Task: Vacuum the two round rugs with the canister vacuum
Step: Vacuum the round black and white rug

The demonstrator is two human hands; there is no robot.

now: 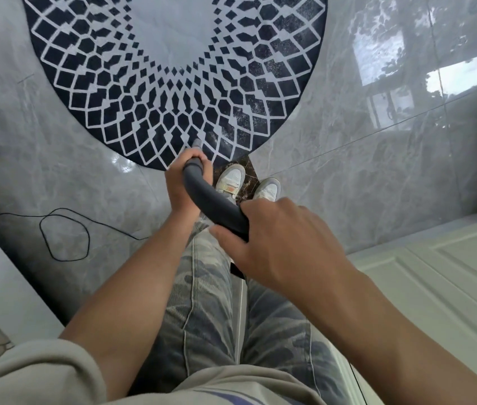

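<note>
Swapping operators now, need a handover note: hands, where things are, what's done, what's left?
Hands: left hand grips the front of the hose handle; right hand grips its rear end.
Things: wand tip sits at the near edge of the rug; cord loops on the floor to the left. The canister and second rug are out of view.
Done: cannot tell how much is cleaned.
Left: sweep this rug, then the other.

Left hand and right hand both grip the curved handle.
</note>
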